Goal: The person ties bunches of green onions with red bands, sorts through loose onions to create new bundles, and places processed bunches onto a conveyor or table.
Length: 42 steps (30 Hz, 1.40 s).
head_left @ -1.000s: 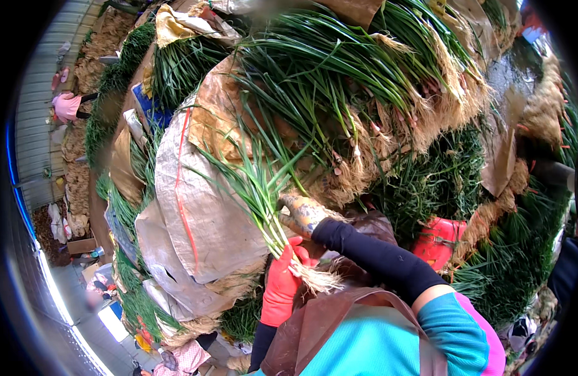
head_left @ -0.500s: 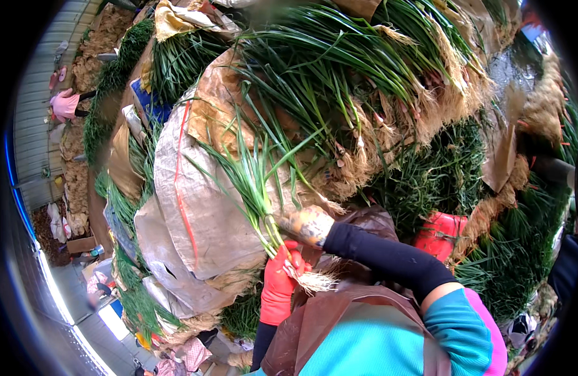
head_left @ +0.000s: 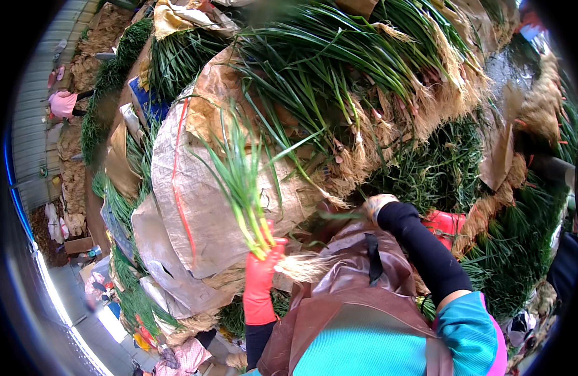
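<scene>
My left hand (head_left: 264, 252), in a red rubber glove, is closed round a small bunch of green onions (head_left: 254, 225) near the root end. Their green leaves point up and away, and their pale, stringy roots (head_left: 301, 267) stick out to the right. Apart from the bunch, my right hand (head_left: 378, 205), in a light patterned glove and dark sleeve, is curled in front of my brown apron. A blurred green leaf (head_left: 342, 215) trails from its fingers, which are partly hidden. Beyond both hands lies a long heap of green onions (head_left: 326, 69), roots facing me.
A pale woven sheet (head_left: 220, 219) with a red stripe spreads at left. Loose leaves (head_left: 433, 163) are piled right of centre, beside a red object (head_left: 444, 227). More onion heaps (head_left: 514, 250) lie at right. A person in pink (head_left: 63, 104) is far left.
My right hand has moved away from the bunch, to the right, with a green leaf trailing. My left hand has shifted slightly left and up with the onions.
</scene>
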Available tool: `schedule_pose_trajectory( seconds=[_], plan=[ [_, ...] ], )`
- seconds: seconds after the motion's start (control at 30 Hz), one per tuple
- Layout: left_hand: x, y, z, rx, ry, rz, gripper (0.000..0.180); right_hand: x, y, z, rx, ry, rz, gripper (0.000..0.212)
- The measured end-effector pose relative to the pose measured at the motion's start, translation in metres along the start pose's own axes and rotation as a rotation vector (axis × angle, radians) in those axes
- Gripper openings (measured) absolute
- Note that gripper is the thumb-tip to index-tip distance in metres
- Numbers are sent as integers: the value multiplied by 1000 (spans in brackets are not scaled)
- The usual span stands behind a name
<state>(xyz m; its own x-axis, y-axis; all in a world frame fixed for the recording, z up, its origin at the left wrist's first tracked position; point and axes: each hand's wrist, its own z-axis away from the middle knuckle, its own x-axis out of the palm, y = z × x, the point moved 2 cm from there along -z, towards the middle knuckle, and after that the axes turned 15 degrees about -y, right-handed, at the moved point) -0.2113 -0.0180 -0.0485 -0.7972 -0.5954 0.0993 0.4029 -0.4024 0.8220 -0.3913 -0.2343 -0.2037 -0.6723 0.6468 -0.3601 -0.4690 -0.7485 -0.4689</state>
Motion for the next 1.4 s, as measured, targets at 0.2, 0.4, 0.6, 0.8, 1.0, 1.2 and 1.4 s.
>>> schedule_pose_trajectory(
  seconds=[0.2,0.4,0.6,0.8,1.0,1.2,1.4],
  plan=[
    [-20,-12,-21,0,-99,519,19,-51,-63,-24,173,398,-177,22],
    [-6,-58,-65,-195,-148,431,30,-32,-103,-42,-92,264,-377,31],
    [5,-45,-56,280,-414,968,20,-18,-78,-6,-231,373,-1058,25],
    [-12,-57,-35,9,-188,1020,42,-86,-23,-31,378,606,-291,15],
    [10,-45,-30,-1,-332,1001,24,-89,-62,-1,87,648,-509,28],
    [38,-33,-41,-178,-424,857,20,-34,-103,59,-364,371,-332,34],
    [43,-40,-27,-138,-440,984,19,-45,-94,-4,-627,11,-1636,64]
  ],
)
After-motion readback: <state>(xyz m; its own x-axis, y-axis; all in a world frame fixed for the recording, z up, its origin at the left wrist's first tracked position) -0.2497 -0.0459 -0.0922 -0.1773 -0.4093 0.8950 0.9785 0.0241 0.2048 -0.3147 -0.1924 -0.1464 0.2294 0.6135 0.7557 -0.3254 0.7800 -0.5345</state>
